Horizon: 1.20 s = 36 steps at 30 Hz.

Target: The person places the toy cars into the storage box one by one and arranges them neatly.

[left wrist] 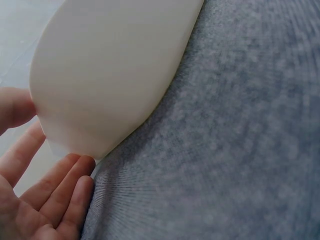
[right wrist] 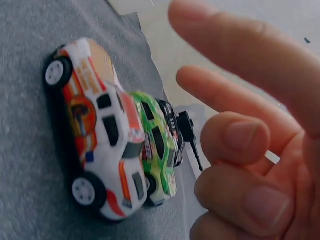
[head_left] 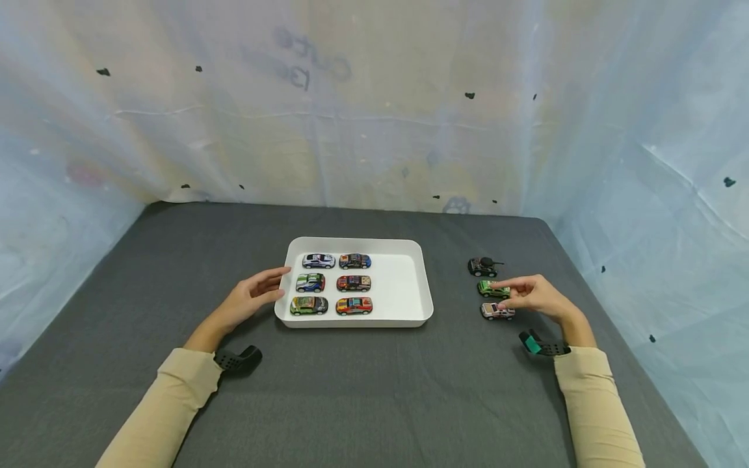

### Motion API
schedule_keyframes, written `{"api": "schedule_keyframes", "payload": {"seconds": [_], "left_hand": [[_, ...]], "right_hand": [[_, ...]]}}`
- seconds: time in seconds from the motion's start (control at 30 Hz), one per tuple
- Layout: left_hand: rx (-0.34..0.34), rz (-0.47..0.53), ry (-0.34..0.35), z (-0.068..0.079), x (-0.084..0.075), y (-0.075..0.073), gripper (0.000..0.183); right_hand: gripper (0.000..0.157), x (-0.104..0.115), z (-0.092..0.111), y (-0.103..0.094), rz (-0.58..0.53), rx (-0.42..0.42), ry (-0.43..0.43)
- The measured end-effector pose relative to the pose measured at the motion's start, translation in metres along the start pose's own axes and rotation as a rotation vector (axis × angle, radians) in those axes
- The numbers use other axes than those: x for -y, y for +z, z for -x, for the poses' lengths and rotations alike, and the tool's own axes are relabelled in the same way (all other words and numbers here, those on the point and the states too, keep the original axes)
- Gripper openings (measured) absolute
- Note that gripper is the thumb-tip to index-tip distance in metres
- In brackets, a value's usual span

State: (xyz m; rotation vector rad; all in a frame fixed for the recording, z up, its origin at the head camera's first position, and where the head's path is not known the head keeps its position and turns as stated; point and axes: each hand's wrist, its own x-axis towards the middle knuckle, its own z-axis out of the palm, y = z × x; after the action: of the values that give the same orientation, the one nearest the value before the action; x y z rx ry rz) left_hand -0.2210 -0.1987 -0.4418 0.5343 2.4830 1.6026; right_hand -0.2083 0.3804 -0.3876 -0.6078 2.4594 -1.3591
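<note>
My left hand (head_left: 242,302) touches the left end of a white tray (head_left: 400,279) with its fingertips. In the left wrist view these fingers lie fairly straight against the tray's outer wall. Inside the tray, several small toy cars (head_left: 354,283) stand in two columns toward its left side. On the right, my right hand (head_left: 538,299) hovers at a white toy car (head_left: 496,312) with orange and red markings, thumb and forefinger spread. Beyond that car are a green toy car (head_left: 491,290) and a black toy vehicle with a gun barrel (head_left: 482,266). The right wrist view shows nothing between the fingers.
Dark grey cloth (head_left: 351,390) covers the table. Pale translucent sheeting (head_left: 374,130) hangs behind it and along both sides. Dark straps with curved mounts sit on both wrists, close above the cloth.
</note>
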Motion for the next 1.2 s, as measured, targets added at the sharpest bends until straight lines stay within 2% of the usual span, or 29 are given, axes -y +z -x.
{"api": "schedule_keyframes", "payload": {"seconds": [0.2, 0.5, 0.83, 1.2], "left_hand": [[0.012, 0.015, 0.003, 0.001, -0.002, 0.000, 0.053], [0.003, 0.000, -0.008, 0.000, 0.000, 0.001, 0.054], [0.015, 0.006, -0.011, -0.001, 0.003, 0.000, 0.054], [0.012, 0.009, -0.007, 0.000, 0.003, 0.001, 0.054]], "right_hand": [[0.032, -0.009, 0.003, -0.002, 0.033, 0.044, -0.014], [0.035, -0.024, 0.005, -0.002, 0.051, 0.093, -0.032], [0.036, -0.027, 0.005, -0.001, 0.115, 0.049, 0.050], [0.033, -0.026, 0.004, -0.001, 0.129, 0.032, 0.065]]}}
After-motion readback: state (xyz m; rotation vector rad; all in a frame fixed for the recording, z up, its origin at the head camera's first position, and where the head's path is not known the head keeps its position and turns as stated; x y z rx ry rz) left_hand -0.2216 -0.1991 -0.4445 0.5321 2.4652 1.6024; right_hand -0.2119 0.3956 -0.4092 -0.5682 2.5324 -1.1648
